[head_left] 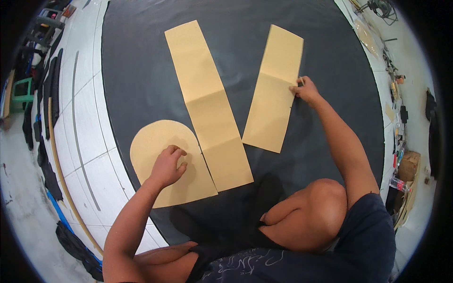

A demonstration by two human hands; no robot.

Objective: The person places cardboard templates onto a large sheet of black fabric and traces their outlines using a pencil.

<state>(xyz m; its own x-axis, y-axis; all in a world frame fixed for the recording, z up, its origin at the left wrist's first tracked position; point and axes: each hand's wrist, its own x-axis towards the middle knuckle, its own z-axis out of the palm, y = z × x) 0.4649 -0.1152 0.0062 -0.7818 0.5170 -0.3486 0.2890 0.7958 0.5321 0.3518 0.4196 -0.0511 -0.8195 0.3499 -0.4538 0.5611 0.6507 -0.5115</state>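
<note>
- Rounded panel (192,178): tan sheet with an arched far end, flat on a black sheet (137,70). The step in hand appears to be laying out and aligning the three panels.
- Left grip (168,166): above the rounded panel, fingers loosely curled, thumb apart, nothing held. It hides the panel's middle; whether any fingertip touches is hard to tell.
- Long panel (210,101): tan, crossed by two creases, just beside the rounded panel; contact along the whole seam cannot be confirmed.
- Shorter panel (273,89): tan, singly creased, slanted, its near left corner meeting or nearly meeting the long panel. Squaring it alongside would seem to call for a small turn with that corner kept steady.
- Right grip (307,90): fingers bent, nearly closed, tips at the shorter panel's right edge; whether they pinch or merely rest cannot be told. A small pale sliver at the fingers is unidentifiable.
- Right margin: a brown box (408,164) stands among clutter, bent and blurred by the lens.
</note>
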